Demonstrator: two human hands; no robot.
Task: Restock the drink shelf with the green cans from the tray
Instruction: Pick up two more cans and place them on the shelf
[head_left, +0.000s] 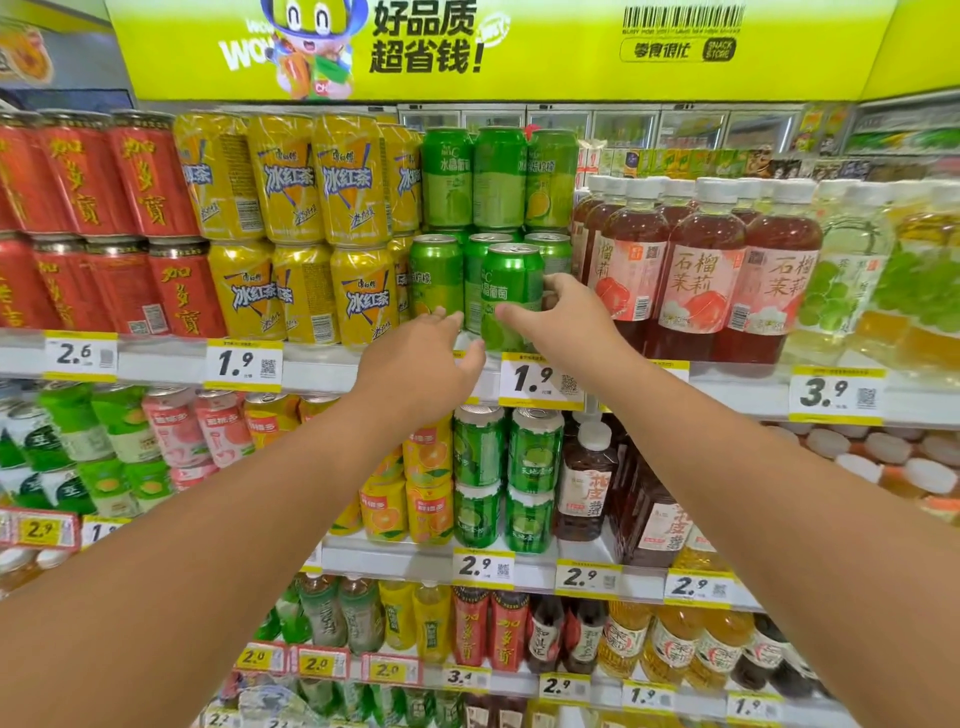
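Both arms reach forward and upward from the bottom corners, nearly straight, converging on the top shelf (395, 364). The right hand (558, 317) wraps a green can (511, 296) from its right side, thumb across the front and fingers curled behind, so it is grasping the can. The can stands upright at the shelf's front edge, just ahead of the other green cans (498, 176), which are stacked two high behind it. The left hand (423, 364) sits back-up just left of the held can, fingers loosely bent and pointing toward the can's base; it looks released, though whether the fingertips touch the can cannot be told. Yellow cans (311, 176) stand to the left of the green stack, and red-tea bottles (701, 270) to its right. A 1.9 price tag (540, 379) hangs on the shelf edge below the hands.
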